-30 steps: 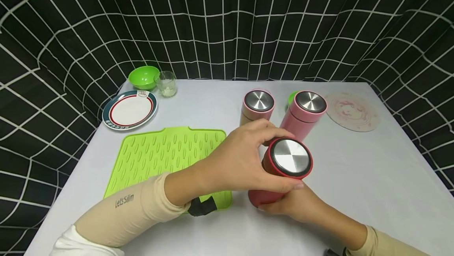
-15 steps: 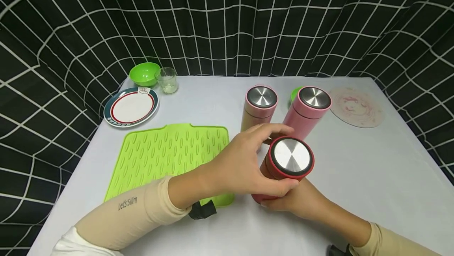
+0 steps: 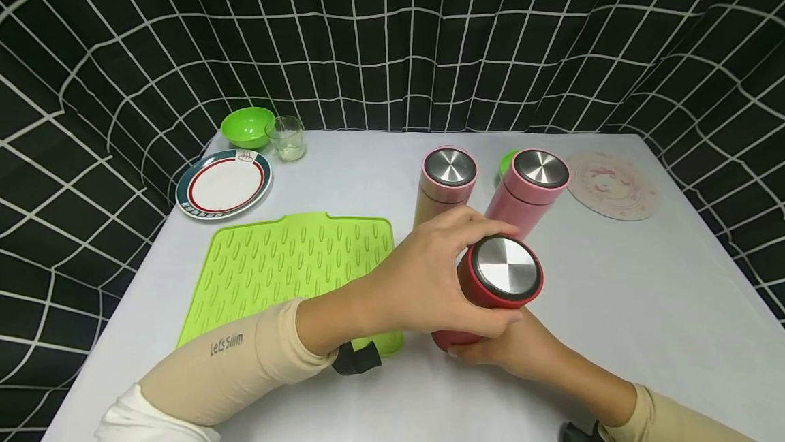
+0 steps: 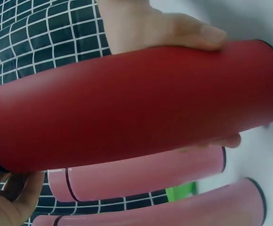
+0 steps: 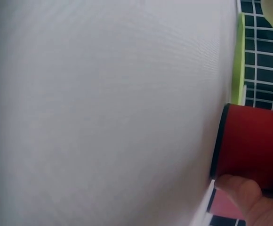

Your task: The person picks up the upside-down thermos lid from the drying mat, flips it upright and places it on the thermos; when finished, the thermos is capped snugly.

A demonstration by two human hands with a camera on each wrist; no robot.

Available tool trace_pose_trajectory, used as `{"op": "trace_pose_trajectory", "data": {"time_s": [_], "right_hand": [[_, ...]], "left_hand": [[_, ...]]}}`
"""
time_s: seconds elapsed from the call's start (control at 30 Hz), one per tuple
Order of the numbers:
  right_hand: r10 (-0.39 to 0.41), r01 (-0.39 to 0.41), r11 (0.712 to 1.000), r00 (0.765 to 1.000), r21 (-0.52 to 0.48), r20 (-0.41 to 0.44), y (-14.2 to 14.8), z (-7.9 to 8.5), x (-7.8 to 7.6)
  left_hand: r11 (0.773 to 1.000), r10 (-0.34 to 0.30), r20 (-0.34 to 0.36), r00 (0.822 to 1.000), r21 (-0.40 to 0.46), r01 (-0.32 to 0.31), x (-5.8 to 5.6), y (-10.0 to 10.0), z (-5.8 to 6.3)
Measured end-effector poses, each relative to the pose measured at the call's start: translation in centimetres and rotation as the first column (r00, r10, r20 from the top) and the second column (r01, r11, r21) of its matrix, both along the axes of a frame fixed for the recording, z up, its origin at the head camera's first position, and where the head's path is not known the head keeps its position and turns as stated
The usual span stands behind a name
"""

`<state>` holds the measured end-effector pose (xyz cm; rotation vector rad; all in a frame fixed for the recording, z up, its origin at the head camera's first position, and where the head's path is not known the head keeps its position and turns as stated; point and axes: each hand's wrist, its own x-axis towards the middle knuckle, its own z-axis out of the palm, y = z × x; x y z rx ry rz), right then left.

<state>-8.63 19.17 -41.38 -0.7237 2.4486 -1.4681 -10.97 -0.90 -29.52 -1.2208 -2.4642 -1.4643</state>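
Note:
A red thermos [image 3: 505,268] with a brushed steel top stands at the front, tilted slightly. My left hand [image 3: 423,278] grips it around the top, thumb on the near side and fingers on the far side. Lower down, my right hand [image 3: 524,353] holds the body near the base, its thumb showing at the front. In the left wrist view the red thermos [image 4: 136,106] lies across the picture between both hands. The right wrist view has its dark-edged base [image 5: 252,146] at or just above the white table; I cannot tell whether they touch.
Behind stand a beige-pink thermos [image 3: 444,186] and a pink thermos [image 3: 530,190], with a green item [image 3: 506,163] partly hidden. A green mat [image 3: 294,258] lies left. Beyond it are a plate [image 3: 225,184], a green bowl [image 3: 247,127] and a glass [image 3: 287,139]. A round pink mat [image 3: 613,185] lies right.
Both hands stay on the red thermos. My left fingers have shifted slightly to the right, closer around its top. The head view has tilted a little; the other things stay put.

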Motion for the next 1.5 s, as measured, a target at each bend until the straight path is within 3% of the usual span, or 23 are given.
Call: {"op": "trace_pose_trajectory", "data": {"time_s": [0.2,0.27,0.4,0.63,0.77,0.87,1.13,1.33,1.5], "right_hand": [[0.057,-0.059,0.997,0.998,-0.052,-0.041,-0.3,0.0,-0.3],[0.064,-0.068,0.997,0.995,-0.041,-0.077,-0.4,-0.1,-0.4],[0.059,-0.063,0.996,0.997,-0.064,-0.058,-0.3,-0.2,-0.4],[0.109,-0.12,0.989,0.986,-0.085,-0.124,-0.1,-0.4,-0.7],[0.123,-0.133,0.985,0.988,-0.111,-0.096,0.0,-0.3,-0.9],[0.119,-0.131,0.986,0.986,-0.102,-0.12,0.2,-0.4,-0.8],[0.101,-0.11,0.989,0.99,-0.102,-0.095,0.2,-0.5,-0.7],[0.113,-0.123,0.986,0.99,-0.11,-0.088,0.1,-0.6,-0.8],[0.102,-0.108,0.989,0.993,-0.105,-0.059,-0.1,-0.3,-0.8]], "left_hand": [[0.994,-0.051,0.086,0.995,0.105,0.042,0.2,-0.4,-0.9],[0.989,-0.055,0.081,0.995,0.142,0.043,0.3,-0.3,-1.2],[0.985,-0.016,0.046,0.999,0.174,0.008,0.4,0.0,-1.6],[0.988,-0.026,-0.011,1.0,0.154,0.027,0.3,-0.2,-1.8],[0.983,-0.07,0.041,0.997,0.174,0.062,0.2,-0.2,-1.9],[0.979,-0.121,0.085,0.989,0.174,0.105,0.1,-0.2,-1.9],[0.961,-0.198,0.117,0.973,0.219,0.169,-0.2,-0.1,-2.3],[0.95,-0.228,0.128,0.965,0.245,0.191,-0.5,-0.1,-2.1],[0.958,-0.193,0.157,0.969,0.242,0.152,-0.6,-0.2,-2.0]]}}
